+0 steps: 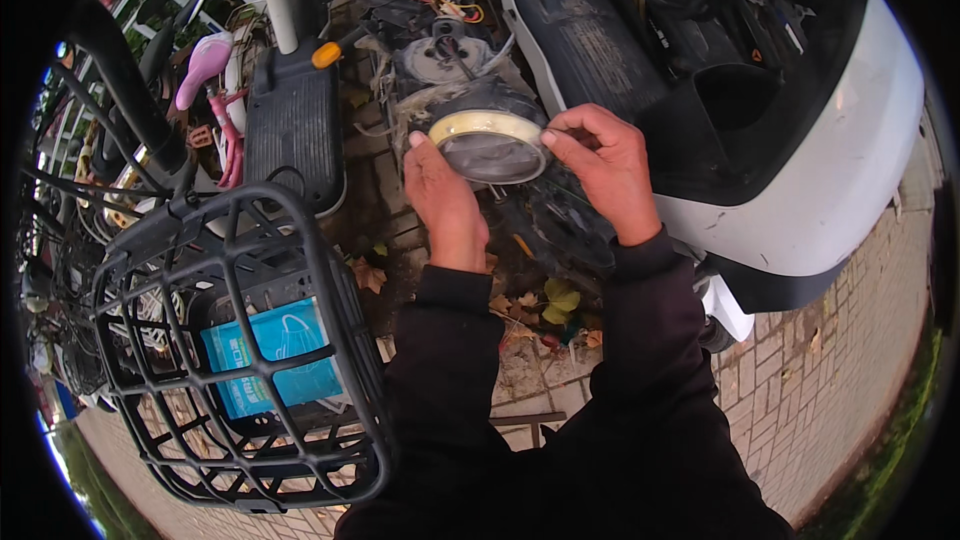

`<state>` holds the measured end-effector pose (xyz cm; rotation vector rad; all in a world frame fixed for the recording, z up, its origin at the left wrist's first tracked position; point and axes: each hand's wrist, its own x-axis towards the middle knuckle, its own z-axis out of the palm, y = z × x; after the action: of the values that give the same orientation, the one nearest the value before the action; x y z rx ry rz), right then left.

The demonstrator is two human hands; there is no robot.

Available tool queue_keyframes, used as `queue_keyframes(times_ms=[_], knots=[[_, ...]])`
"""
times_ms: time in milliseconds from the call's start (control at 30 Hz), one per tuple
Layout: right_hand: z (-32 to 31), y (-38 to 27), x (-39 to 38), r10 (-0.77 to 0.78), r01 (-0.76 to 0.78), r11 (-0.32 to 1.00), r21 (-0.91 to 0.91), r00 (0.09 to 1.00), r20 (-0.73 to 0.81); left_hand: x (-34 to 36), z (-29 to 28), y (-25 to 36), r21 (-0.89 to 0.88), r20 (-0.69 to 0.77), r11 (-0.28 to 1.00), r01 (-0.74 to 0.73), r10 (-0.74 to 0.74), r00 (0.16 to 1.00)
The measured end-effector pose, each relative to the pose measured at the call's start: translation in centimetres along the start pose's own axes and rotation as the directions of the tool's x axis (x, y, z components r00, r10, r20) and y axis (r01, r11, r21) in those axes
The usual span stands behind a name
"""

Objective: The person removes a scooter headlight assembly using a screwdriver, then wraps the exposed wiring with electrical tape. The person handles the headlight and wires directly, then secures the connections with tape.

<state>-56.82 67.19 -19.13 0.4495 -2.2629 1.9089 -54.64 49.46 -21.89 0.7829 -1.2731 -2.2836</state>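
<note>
A roll of tape (487,124) with a cream inner ring is held up in front of a stripped scooter front (447,65). My left hand (446,195) grips its left side, the thumb up against the rim and the other fingers mostly hidden. At the right rim, my right hand (608,165) pinches with thumb and forefinger; whether a loose tape end is between them is too small to tell. Frayed, dusty plastic film and loose coloured wires (455,8) show on the scooter just beyond the roll.
Close by on the left is a black basket (262,360) with a blue mask packet (272,355) inside. A white scooter (830,175) stands close on the right. A pink bicycle saddle (204,68) and a black footboard (292,125) are at the far left. Fallen leaves (560,300) lie on the paving.
</note>
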Motion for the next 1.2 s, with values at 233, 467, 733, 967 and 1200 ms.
queue_keyframes(times_ms=[233, 467, 733, 967, 1200], knots=[[0.0, -1.1, 0.1, 0.048, -0.042, 0.995, -0.088, 0.997, 0.063, -2.1, 0.9, 2.4, 0.151, 0.106, 0.975, 0.161, -0.178, 0.978], [-0.4, -0.4, 0.1, 0.036, -0.028, 0.998, -0.064, 0.991, 0.126, -1.9, 0.4, 1.2, 0.075, 0.146, 0.990, 0.124, -0.134, 0.980], [-0.6, -1.2, 0.1, 0.075, -0.057, 0.993, -0.105, 0.981, 0.180, -0.7, -0.1, 0.1, 0.098, 0.193, 0.993, 0.060, -0.078, 0.978], [-0.1, -1.5, 0.0, -0.025, 0.045, 0.988, -0.144, 0.990, 0.141, -1.4, 0.1, -0.7, 0.060, 0.194, 0.997, 0.046, -0.057, 0.979], [-0.1, -2.1, 0.0, -0.004, 0.031, 0.990, -0.139, 0.982, 0.189, -0.7, -0.8, -0.4, 0.008, 0.297, 0.999, 0.054, -0.054, 0.953]])
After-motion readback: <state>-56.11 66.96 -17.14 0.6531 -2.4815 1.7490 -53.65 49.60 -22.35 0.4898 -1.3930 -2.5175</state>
